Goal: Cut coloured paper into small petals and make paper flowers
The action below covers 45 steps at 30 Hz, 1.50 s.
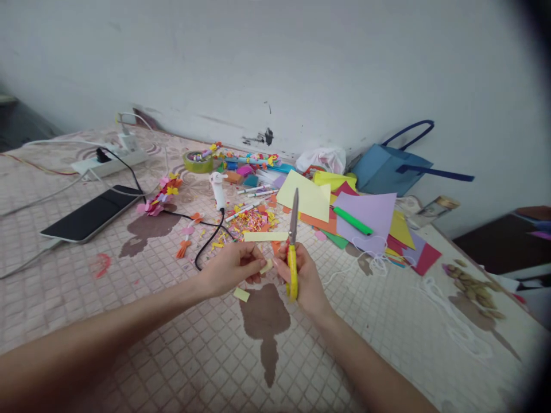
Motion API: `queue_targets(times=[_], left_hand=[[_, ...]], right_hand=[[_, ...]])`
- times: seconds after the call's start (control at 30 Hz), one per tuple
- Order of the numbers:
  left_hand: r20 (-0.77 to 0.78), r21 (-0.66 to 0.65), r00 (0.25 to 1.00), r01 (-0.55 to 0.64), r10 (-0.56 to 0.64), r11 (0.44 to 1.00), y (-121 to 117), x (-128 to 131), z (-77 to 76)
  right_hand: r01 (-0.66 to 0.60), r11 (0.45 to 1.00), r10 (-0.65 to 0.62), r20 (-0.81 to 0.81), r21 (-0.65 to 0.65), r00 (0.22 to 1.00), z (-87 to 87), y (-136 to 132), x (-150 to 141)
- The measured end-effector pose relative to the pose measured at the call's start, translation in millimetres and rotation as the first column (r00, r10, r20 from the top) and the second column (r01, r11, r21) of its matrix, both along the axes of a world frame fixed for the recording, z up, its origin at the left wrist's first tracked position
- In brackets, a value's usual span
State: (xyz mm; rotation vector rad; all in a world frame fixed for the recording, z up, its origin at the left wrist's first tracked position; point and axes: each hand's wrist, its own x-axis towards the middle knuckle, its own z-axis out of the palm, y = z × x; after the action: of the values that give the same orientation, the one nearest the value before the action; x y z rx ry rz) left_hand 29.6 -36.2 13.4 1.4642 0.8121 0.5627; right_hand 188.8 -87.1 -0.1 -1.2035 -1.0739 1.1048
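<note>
Over the middle of the table, my left hand (235, 266) pinches a small pale yellow paper piece (267, 266) between thumb and fingers. My right hand (306, 281) is closed round the yellow handles of a pair of scissors (293, 229), whose blades point away from me and look closed. The right fingertips are close to the paper piece; whether they touch it I cannot tell. Just beyond my hands lies a pale yellow paper strip (264, 236). A small cut yellow rectangle (241, 295) rests on the tablecloth below my left hand.
Colourful paper scraps (253, 221) and a white glue gun (217, 190) lie beyond my hands. Coloured sheets (365, 215) with a green marker (353, 221) are to the right, near a blue bag (387, 166). On the left are a phone (90, 215) and a power strip (109, 164).
</note>
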Motion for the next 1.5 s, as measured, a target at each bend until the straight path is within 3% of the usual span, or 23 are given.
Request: queue_targets(times=[0.1,0.2,0.43,0.63,0.9,1.17,1.5], left_hand=[[0.059,-0.03,0.997,-0.049,0.051,0.998,6.3,-1.7,4.2],[0.123,-0.117,0.986,-0.096,0.11,0.988,10.2,-4.5,5.0],[0.186,-0.226,0.971,-0.108,0.151,0.968,11.6,-15.4,2.5],[0.273,-0.285,0.935,-0.147,0.227,0.947,15.8,-12.5,12.5],[0.34,-0.218,0.896,-0.219,0.284,0.951,20.5,0.0,20.7],[0.296,-0.115,0.907,-0.277,0.299,0.954,17.5,-11.8,20.6],[0.329,-0.159,0.855,-0.368,0.4,0.916,16.4,-15.5,22.9]], right_hand=[[0.026,1.0,-0.025,-0.036,0.016,0.999,4.1,-1.3,2.0],[-0.039,0.999,0.039,-0.046,0.016,0.998,3.6,-2.8,5.2],[-0.157,0.987,0.146,0.265,0.019,0.953,-6.1,-9.1,10.1],[-0.169,0.984,0.134,0.382,0.06,0.914,-4.1,-8.1,6.9],[-0.164,0.985,0.135,0.387,0.043,0.912,-13.6,-5.8,13.8],[-0.247,0.969,0.228,0.414,-0.008,0.881,0.6,-14.1,5.3],[-0.226,0.974,0.206,0.551,-0.032,0.809,-1.7,-14.1,0.9]])
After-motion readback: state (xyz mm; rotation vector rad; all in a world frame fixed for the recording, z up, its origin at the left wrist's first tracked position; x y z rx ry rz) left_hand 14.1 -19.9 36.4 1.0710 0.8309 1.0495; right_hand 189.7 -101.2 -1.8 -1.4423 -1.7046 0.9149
